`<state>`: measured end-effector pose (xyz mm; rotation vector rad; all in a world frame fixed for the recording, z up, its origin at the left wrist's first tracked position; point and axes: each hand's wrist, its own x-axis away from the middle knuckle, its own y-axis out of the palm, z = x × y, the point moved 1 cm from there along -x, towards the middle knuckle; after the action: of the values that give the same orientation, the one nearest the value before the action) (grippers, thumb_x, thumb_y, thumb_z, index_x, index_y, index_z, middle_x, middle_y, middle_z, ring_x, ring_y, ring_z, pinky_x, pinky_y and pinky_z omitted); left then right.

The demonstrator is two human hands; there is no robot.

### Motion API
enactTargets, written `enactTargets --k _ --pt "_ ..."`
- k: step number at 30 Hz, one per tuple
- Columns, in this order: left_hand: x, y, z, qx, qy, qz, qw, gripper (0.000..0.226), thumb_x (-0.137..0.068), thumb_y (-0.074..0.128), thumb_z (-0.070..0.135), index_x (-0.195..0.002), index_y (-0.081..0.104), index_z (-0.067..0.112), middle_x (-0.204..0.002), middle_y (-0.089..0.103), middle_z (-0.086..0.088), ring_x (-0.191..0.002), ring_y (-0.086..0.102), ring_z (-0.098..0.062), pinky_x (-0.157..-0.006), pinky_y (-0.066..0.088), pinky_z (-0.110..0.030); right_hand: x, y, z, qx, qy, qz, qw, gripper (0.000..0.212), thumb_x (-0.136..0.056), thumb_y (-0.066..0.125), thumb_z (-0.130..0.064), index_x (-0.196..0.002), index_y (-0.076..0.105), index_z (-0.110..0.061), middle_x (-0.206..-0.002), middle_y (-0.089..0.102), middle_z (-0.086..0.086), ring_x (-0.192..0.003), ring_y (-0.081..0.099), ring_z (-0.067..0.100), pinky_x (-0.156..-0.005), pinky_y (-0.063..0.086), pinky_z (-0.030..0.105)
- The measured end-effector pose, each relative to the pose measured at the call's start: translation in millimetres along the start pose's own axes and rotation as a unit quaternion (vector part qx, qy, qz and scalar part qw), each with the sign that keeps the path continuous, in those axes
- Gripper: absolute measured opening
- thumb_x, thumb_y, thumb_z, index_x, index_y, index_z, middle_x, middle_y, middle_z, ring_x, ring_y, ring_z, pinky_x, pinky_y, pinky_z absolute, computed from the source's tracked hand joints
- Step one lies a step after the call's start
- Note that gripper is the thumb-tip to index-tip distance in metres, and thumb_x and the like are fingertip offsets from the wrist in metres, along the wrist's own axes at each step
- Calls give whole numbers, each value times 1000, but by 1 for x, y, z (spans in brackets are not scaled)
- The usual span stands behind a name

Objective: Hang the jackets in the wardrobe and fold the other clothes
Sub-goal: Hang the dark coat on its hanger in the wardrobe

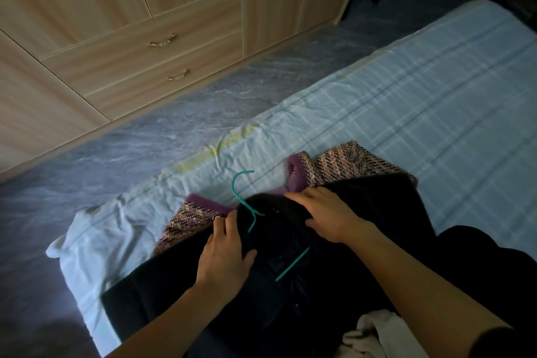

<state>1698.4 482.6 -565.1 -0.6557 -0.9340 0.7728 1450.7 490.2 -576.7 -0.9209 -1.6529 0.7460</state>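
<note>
A black jacket (290,279) lies spread on the bed, on top of a tweed jacket with purple trim (343,166). A teal wire hanger (247,209) sits inside the black jacket's neck, its hook sticking out toward the bed's edge and its lower bar showing through the front opening. My left hand (226,253) grips the jacket's left collar and shoulder, thumb tucked over the cloth. My right hand (328,215) holds the right collar edge, fingers curled over the fabric.
The bed (436,96) has a light blue checked sheet, with bare sheet beyond the jackets. A wooden wardrobe (180,3) with two drawers stands across a strip of blue carpet (174,125). A pale garment (374,334) lies at the bottom right.
</note>
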Motion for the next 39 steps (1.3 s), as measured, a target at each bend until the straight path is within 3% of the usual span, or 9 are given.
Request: enactTargets --k 4,8,16,19,25,33,39 --pt "5 -1 -1 -28 -3 -19 999 85 -91 60 46 -154 8 21 -143 29 -6 -113 59 -28 -87 49 -34 0 1 -5 39 -1 -13 999 77 -90 63 -22 -153 20 -29 -132 48 9 -120 43 29 -104 32 37" --pt "7 -3 4 -51 6 -25 998 80 -94 59 39 -154 8 24 -143 28 -5 -110 61 -29 -87 49 -35 12 3 -10 37 19 -1 999 74 -92 61 -21 -152 19 -29 -127 49 11 -116 45 30 -98 38 41" --pt "31 -19 16 -51 90 25 994 77 -96 58 31 -156 9 25 -142 27 -2 -112 57 -23 -86 51 -29 65 -22 -18 1 44 61 997 60 -94 61 -26 -145 31 -31 -120 47 4 -109 47 24 -93 37 37" --pt "43 -33 26 -43 136 50 989 79 -91 65 27 -154 17 25 -140 36 -6 -109 60 -27 -83 54 -34 96 -39 -25 -19 58 91 994 57 -94 61 -28 -144 33 -31 -121 47 2 -107 48 22 -93 37 35" --pt "77 -65 55 -26 223 74 972 79 -91 66 25 -149 13 31 -137 38 -6 -101 62 -30 -80 57 -40 167 -70 -45 -47 103 165 980 57 -93 64 -30 -141 35 -35 -119 46 -2 -104 48 21 -90 42 35" --pt "133 -129 110 -5 344 122 931 78 -90 68 22 -150 20 34 -135 35 -3 -94 62 -29 -75 57 -46 272 -116 -81 -62 165 288 941 61 -88 69 -24 -138 38 -36 -124 51 0 -108 55 26 -90 49 43" --pt "187 -171 150 7 459 123 880 91 -83 69 9 -152 17 38 -136 31 1 -105 54 -24 -83 53 -39 354 -140 -117 -45 212 419 882 53 -87 67 -19 -131 43 -36 -106 53 2 -89 58 29 -74 52 46"
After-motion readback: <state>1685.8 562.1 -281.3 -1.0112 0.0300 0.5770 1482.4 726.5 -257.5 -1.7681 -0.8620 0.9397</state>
